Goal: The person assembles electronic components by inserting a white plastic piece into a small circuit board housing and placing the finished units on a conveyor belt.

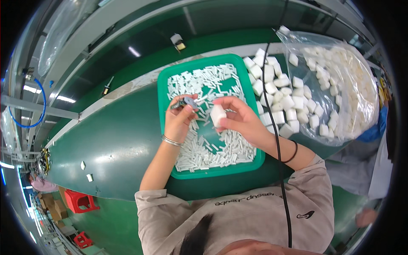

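Note:
My left hand [175, 125] is closed around a small dark grey part with a round disc-like end [185, 102]; its exact kind is too small to tell. In my right hand [243, 121], a white foam-like block [218, 115] is pinched between thumb and fingers. The two things are apart, held above a green tray [214, 172]. Many short white sticks [208, 158] lie loose in the tray, with bare green patches showing below my hands. Beside my right forearm, a heap of similar white blocks [287, 102] spreads over the table.
An open clear plastic bag [361, 97] of white blocks lies at the right. A black cable [278, 148] hangs across the view near my right arm. Two white pieces [89, 177] rest on the green table [110, 144] at left. Red stools [80, 202] stand beyond its near edge.

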The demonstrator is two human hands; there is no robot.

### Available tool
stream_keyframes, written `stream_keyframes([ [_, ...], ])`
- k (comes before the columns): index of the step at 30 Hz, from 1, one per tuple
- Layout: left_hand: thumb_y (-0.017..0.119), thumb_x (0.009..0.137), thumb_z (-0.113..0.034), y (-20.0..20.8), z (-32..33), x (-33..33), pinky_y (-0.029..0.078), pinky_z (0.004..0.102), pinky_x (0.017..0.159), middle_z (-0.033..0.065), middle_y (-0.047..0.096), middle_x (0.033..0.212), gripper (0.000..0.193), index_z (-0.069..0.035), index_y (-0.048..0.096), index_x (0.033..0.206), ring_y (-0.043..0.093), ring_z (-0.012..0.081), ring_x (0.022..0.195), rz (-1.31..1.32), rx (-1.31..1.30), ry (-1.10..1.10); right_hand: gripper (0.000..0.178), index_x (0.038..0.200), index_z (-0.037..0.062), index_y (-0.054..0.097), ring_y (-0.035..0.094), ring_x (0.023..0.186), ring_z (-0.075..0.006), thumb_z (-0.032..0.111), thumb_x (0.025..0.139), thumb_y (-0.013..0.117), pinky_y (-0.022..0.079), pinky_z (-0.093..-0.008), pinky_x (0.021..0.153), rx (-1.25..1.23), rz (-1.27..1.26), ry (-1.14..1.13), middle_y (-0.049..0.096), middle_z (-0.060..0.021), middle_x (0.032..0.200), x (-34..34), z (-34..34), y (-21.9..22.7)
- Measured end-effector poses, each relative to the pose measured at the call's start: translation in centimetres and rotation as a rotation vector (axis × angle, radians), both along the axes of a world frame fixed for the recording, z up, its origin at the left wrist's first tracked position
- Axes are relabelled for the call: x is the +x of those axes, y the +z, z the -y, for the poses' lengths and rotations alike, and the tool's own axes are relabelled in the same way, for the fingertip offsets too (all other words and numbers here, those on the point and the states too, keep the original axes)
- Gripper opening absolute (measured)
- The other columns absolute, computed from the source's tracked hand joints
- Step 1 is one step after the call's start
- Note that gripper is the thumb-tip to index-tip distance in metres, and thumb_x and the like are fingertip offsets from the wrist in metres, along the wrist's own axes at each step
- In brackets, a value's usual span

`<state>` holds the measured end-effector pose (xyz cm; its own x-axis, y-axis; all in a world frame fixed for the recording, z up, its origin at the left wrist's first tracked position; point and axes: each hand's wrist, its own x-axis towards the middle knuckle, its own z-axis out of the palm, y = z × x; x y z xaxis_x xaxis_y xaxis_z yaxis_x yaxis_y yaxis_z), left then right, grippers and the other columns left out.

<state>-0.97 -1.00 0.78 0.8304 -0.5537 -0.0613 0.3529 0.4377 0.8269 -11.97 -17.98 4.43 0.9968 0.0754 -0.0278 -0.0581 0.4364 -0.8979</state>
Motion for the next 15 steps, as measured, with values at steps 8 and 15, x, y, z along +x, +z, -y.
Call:
stream_keyframes([
  [8, 0.065, 0.073, -0.010, 0.5, -0.3, 0.3, 0.052, 0.0302, 0.070, 0.0096, 0.054, 0.100, 0.034, -0.003, 0.049, 0.103, 0.058, 0.0216, 0.089, -0.075, 0.019, -0.025, 0.039, 0.117, 0.0032, 0.045, 0.050, 0.088, -0.0103, 0.006, 0.080, 0.058, 0.045, -0.0233, 0.074, -0.179, 0.134, -0.110, 0.050, -0.0049, 0.106, 4.0, -0.6, -2.3],
  [15, 0.065, 0.070, -0.006, 0.9, -0.2, 0.1, 0.050, 0.0329, 0.076, 0.0118, 0.055, 0.099, 0.034, 0.000, 0.049, 0.100, 0.057, 0.0230, 0.093, 0.064, 0.174, -0.039, 0.034, 0.118, 0.0047, 0.043, 0.053, 0.084, -0.0103, 0.009, 0.085, 0.050, 0.046, -0.0232, 0.071, -0.017, 0.030, 0.041, 0.053, -0.0042, 0.099, 4.0, -0.1, -2.6],
])
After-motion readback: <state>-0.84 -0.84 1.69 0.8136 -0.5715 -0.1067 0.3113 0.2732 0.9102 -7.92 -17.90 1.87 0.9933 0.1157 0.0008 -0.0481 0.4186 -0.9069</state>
